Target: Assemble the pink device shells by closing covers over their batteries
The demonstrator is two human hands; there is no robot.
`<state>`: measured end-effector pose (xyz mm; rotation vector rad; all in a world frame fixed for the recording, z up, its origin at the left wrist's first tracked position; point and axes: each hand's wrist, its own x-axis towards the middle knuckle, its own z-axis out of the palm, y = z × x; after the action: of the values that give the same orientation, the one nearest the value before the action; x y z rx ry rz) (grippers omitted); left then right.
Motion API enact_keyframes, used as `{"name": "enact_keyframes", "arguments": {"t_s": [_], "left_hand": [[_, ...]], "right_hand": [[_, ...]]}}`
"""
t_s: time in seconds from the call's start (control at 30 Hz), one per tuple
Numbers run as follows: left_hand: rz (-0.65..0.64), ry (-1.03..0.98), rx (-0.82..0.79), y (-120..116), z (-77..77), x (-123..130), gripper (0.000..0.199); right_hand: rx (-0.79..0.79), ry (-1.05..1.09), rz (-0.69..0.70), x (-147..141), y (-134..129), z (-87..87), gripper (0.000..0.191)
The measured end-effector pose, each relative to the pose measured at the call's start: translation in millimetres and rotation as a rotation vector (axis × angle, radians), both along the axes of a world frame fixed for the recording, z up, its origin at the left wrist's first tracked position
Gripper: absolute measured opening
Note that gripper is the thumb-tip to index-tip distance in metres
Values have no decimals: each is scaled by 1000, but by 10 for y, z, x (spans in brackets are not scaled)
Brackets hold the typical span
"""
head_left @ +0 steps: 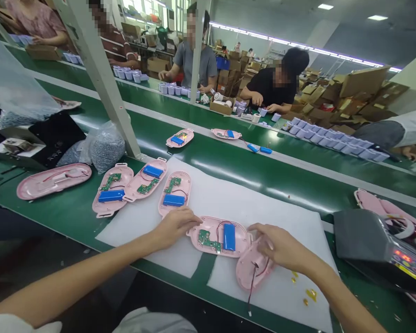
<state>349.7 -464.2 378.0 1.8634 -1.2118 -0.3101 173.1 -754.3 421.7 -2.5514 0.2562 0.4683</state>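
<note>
My left hand (175, 226) lies flat on the white foam sheet (211, 199), its fingertips at the end of a pink plastic shell (242, 245) that holds a green circuit board (208, 240) and a blue battery pack (229, 237). My right hand (277, 245) grips the edge of a second pink shell (253, 270), tilted against the first, with a thin dark wire (251, 289) hanging from it. Several more pink shells with boards and batteries lie to the left, such as one (175, 194) just beyond my left hand.
A green conveyor belt (229, 162) runs under the sheet, carrying more pink shells. A grey device with a lit display (377, 245) stands to the right. Small yellow bits (310, 293) lie on the sheet. Co-workers sit across the belts among cardboard boxes.
</note>
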Motion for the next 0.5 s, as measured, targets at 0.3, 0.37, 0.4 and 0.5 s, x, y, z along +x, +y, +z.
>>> {"name": "enact_keyframes", "arguments": {"t_s": [0.3, 0.37, 0.4, 0.5], "left_hand": [[7, -176, 4, 273, -109, -258, 42], [-31, -254, 17, 339, -145, -247, 44], [-39, -295, 9, 352, -153, -237, 43], [-4, -359, -99, 294, -146, -226, 29]], "right_hand": [[234, -220, -483, -715, -222, 17, 37], [263, -273, -551, -736, -184, 30, 39], [267, -293, -565, -725, -160, 31, 39], [273, -335, -536, -614, -89, 22, 39]]}}
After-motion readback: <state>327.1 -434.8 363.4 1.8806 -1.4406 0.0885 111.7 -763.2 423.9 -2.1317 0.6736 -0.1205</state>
